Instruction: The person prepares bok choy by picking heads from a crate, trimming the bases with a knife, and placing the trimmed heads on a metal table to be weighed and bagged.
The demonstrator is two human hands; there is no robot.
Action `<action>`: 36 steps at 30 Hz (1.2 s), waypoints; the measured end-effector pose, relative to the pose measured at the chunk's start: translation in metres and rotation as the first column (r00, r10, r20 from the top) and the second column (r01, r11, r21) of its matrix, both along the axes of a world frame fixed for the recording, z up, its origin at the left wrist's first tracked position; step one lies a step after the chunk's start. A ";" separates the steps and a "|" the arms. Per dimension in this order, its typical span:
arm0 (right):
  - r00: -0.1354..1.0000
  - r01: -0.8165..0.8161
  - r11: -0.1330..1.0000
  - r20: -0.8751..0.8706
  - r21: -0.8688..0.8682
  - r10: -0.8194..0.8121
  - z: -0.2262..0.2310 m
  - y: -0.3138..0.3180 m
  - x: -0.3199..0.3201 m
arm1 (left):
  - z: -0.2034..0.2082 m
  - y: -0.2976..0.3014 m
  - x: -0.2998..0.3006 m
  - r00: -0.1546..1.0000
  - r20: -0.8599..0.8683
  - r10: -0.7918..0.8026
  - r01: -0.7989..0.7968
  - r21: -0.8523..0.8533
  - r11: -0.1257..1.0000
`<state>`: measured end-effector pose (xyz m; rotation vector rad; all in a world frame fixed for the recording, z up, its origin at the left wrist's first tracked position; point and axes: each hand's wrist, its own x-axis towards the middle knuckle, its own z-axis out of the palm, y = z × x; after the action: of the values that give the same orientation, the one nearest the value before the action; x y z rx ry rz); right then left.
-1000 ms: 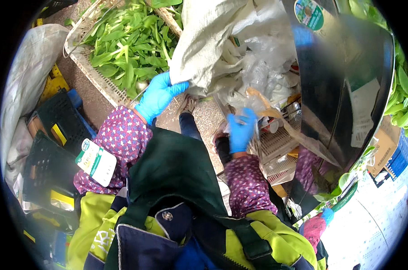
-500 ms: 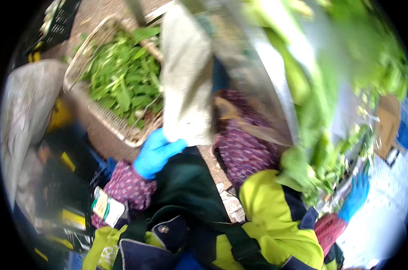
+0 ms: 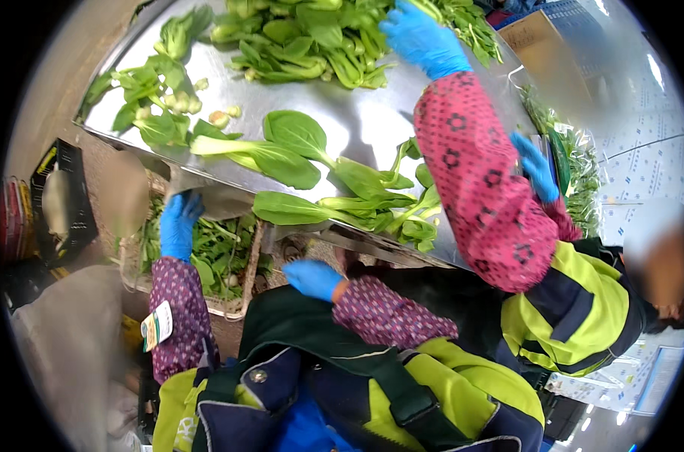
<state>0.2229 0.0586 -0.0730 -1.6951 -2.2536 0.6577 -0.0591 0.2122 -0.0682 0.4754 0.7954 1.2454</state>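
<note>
My left hand [image 3: 180, 227], in a blue glove, is closed at the corner of a grey cloth [image 3: 220, 197] by the metal table's near-left edge. Beneath it stands a pale basket [image 3: 245, 297] of loose green leaves [image 3: 220, 252]. My right hand [image 3: 312, 279], gloved in blue too, is just off the table's near edge, fingers pointing left, with nothing visible in it. Closest to it on the table are long stalks of bok choy [image 3: 293, 207], some reaching over the edge. Patterned purple sleeves cover both my forearms.
A co-worker's blue-gloved hand [image 3: 425, 38] reaches into a bok choy pile [image 3: 312, 38] on the metal table [image 3: 229, 83]. Their other gloved hand [image 3: 536, 167] is beside bagged greens [image 3: 579, 169]. A black crate [image 3: 64, 200] stands at left; a cardboard box [image 3: 545, 53] is far right.
The view has swung, bringing the tabletop into sight. The grey cloth has gone from hanging large before me to the table's edge. My right hand, hidden before, now shows.
</note>
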 end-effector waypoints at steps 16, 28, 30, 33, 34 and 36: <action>0.883 0.126 0.975 -0.469 0.182 -0.026 0.182 -0.077 0.090 | 0.200 0.019 0.013 0.326 -0.723 0.610 -0.156 0.595 0.788; 0.910 0.237 0.886 -0.411 0.400 -0.058 0.214 -0.017 0.126 | 0.217 0.104 0.010 0.035 -0.873 0.487 -0.023 0.486 0.873; 0.989 0.121 0.747 -0.144 0.654 -0.034 0.278 0.051 0.147 | 0.211 0.135 0.005 -0.096 -0.849 0.520 0.070 0.515 0.854; 0.281 -0.733 0.476 0.854 0.486 -0.438 0.358 0.168 0.176 | 0.222 0.181 0.014 -0.300 -0.756 0.581 0.346 0.482 0.805; -0.134 -0.904 0.405 0.806 0.139 -0.576 0.367 0.194 0.173 | 0.227 0.191 0.018 -0.369 -0.754 0.543 0.421 0.386 0.821; -0.234 -0.876 0.466 0.733 0.126 -0.639 0.347 0.228 0.135 | 0.216 0.222 0.020 -0.362 -0.737 0.570 0.603 0.282 0.746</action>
<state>0.3581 0.2869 0.2741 -0.8217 -2.3041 -2.8384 -0.0394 0.4344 0.1480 2.6534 1.7591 0.5976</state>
